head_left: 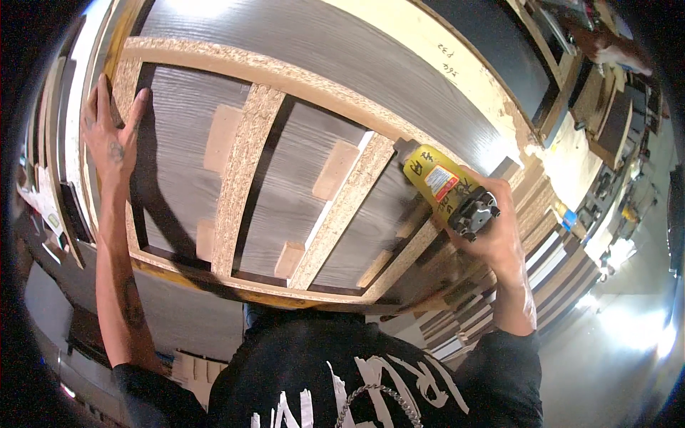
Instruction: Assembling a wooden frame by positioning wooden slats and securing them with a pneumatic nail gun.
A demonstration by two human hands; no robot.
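A particle-board frame (246,192) with several cross strips lies over a grey wood-grain panel (189,135). My left hand (113,139) rests on its left end near the far corner, fingers stretched and thumb apart, holding nothing. To the right, my right hand (492,228) is closed around a yellow-green nail gun (437,175) with a black bolted cap. The tool's grey nose points at the far rail (271,71), near the end of a cross strip (349,203). Whether the nose touches the wood cannot be told. Small brown blocks (335,171) sit beside the strips.
A pale board with handwriting (457,64) lies beyond the panel. Stacked strips and boards (549,264) stand to the right, near a small blue-and-yellow item (567,217). More boards (606,121) are at the far right. A wooden edge (118,43) runs along the left.
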